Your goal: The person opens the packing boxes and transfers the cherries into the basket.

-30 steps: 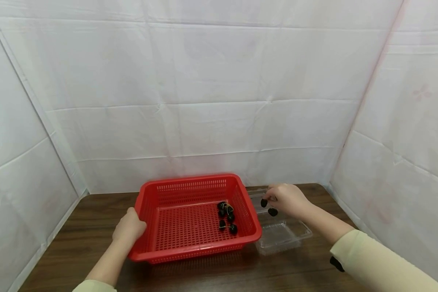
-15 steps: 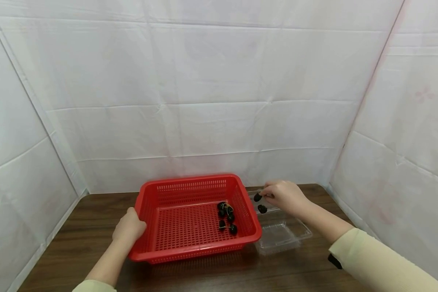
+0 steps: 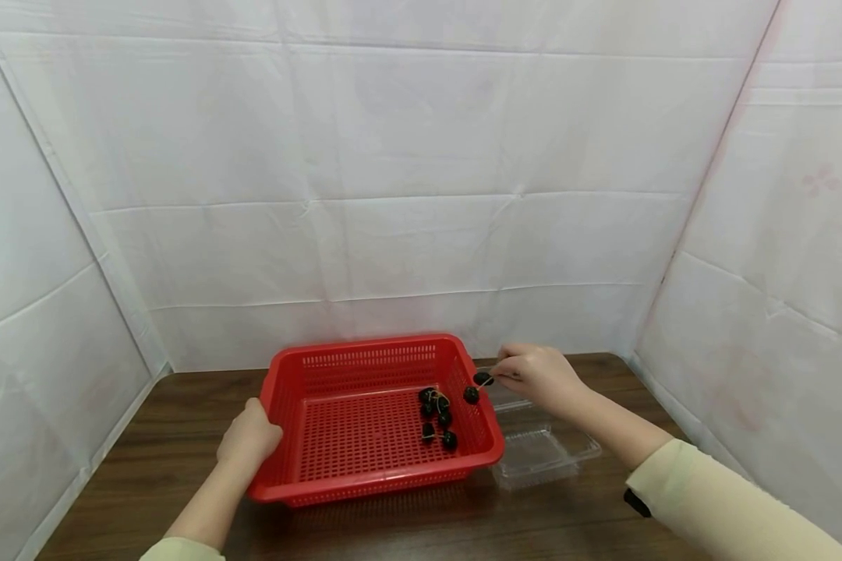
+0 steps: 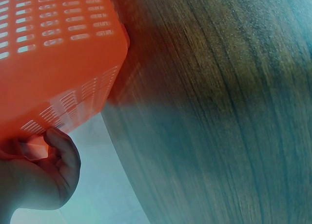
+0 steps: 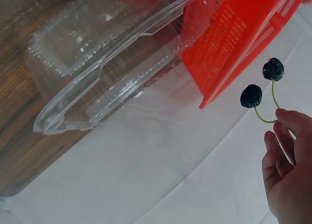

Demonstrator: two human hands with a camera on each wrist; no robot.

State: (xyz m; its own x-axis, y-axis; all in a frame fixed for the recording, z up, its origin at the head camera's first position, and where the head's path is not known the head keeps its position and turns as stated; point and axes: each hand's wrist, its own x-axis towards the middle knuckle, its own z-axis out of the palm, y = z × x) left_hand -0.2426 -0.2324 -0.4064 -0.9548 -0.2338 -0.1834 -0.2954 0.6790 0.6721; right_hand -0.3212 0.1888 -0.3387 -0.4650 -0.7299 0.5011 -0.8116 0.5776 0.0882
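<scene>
In the head view, my left hand (image 3: 249,434) grips the left rim of a red plastic basket (image 3: 354,425). The left wrist view shows that hand's fingers (image 4: 66,153) curled at the rim. My right hand (image 3: 536,378) pinches the thin green stems of a pair of dark cherries (image 3: 471,395). Both fruits hang from the fingertips over the basket's right rim, clear of its floor. Inside, toward the right, lie several more dark cherries (image 3: 444,418) with pale stems. The right wrist view shows the held pair (image 5: 251,96) dangling from thumb and finger.
A clear plastic clamshell box (image 3: 533,448) stands with its lid raised, right of the basket and below my right forearm. The dark wooden table (image 3: 533,522) runs back to white sheeting (image 3: 407,249), which also hangs on both sides.
My right hand has moved left with the cherry pair, from above the clear box to the basket's right rim. The left hand and the basket have stayed in place.
</scene>
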